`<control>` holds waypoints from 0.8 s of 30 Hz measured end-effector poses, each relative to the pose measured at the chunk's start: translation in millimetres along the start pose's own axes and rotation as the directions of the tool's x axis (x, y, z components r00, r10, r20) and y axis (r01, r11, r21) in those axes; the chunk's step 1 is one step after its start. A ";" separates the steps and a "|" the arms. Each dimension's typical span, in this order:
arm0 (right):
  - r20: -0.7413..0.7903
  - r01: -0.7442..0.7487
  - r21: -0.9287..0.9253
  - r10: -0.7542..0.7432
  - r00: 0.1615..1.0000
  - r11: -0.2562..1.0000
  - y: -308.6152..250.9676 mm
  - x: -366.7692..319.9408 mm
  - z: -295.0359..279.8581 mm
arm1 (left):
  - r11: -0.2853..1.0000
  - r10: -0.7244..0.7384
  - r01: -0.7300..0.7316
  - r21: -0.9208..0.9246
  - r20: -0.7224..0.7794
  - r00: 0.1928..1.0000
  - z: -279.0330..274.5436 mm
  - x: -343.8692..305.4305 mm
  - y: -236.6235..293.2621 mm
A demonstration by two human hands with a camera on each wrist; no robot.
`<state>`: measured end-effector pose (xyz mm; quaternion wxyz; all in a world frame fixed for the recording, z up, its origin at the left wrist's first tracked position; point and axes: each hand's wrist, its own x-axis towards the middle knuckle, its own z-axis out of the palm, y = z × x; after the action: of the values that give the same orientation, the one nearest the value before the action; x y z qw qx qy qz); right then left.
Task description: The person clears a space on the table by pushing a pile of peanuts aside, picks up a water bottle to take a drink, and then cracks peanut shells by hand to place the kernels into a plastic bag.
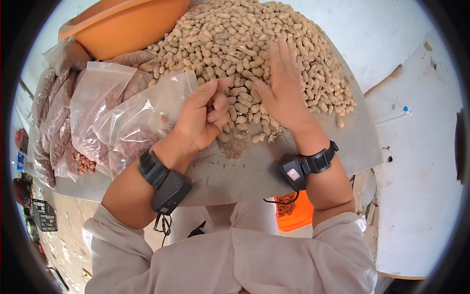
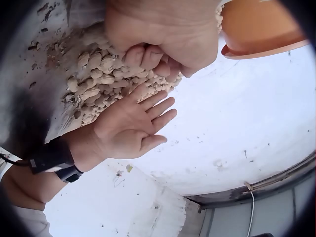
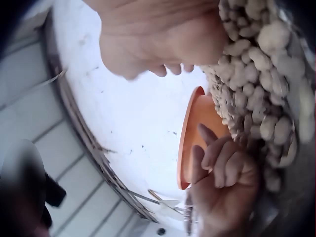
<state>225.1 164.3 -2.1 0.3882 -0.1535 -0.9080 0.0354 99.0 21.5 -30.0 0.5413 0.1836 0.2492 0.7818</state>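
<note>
A big heap of unshelled peanuts (image 1: pixel 230 39) covers the back of the metal table. My right hand (image 1: pixel 286 90) lies over the heap's right part with its fingers straight and thumb spread; the left wrist view shows the palm of this right hand (image 2: pixel 131 121) with nothing in it. At the heap's front left edge is my left hand (image 1: pixel 203 112), its fingers curled toward the palm. In the right wrist view, the left hand (image 3: pixel 224 173) has thumb and index finger apart, with no object visible between them. The inside of its curled fingers is partly hidden.
Clear plastic bags (image 1: pixel 142 115) of reddish shelled peanuts crowd the table's left side. Behind them sits an orange basin (image 1: pixel 117 29). Shell bits lie on the metal tabletop (image 1: pixel 220 179) near its front. An orange container (image 1: pixel 298 215) with reddish contents stands below the table edge.
</note>
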 end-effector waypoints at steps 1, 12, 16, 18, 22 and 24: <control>0.022 0.014 -0.073 -0.012 1.000 0.997 -1.5 -2.0 -1.0 | 1.000 0.013 -0.013 0.004 -0.022 1.000 0.7 -0.4 -0.3; 0.204 0.121 -0.296 -0.061 0.977 0.947 -3.2 -6.0 -9.1 | 0.930 0.105 -0.098 0.354 0.000 0.994 10.6 -4.4 -8.1; 0.216 0.194 -0.265 -0.138 0.967 0.945 -8.3 -7.8 -15.2 | 0.789 0.190 -0.155 0.594 0.004 0.982 20.0 -10.6 -15.5; 0.154 0.220 -0.212 -0.190 0.970 0.952 -9.5 -5.0 -17.3 | 0.752 0.199 -0.195 0.630 0.065 0.978 16.9 -9.7 -16.8; 0.502 0.069 -0.254 0.071 0.862 0.965 -22.7 4.6 -35.3 | 0.701 0.225 -0.228 0.675 0.094 0.970 19.0 -10.0 -19.2; 0.562 -0.033 -0.288 0.196 0.804 0.957 -29.4 7.0 -39.4 | 0.673 0.220 -0.232 0.702 0.109 0.969 18.4 -10.2 -18.9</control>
<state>241.3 136.3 35.6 0.0634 -0.2405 -0.9684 -0.0168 127.1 20.9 -26.5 0.3297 0.4130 0.5019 0.6847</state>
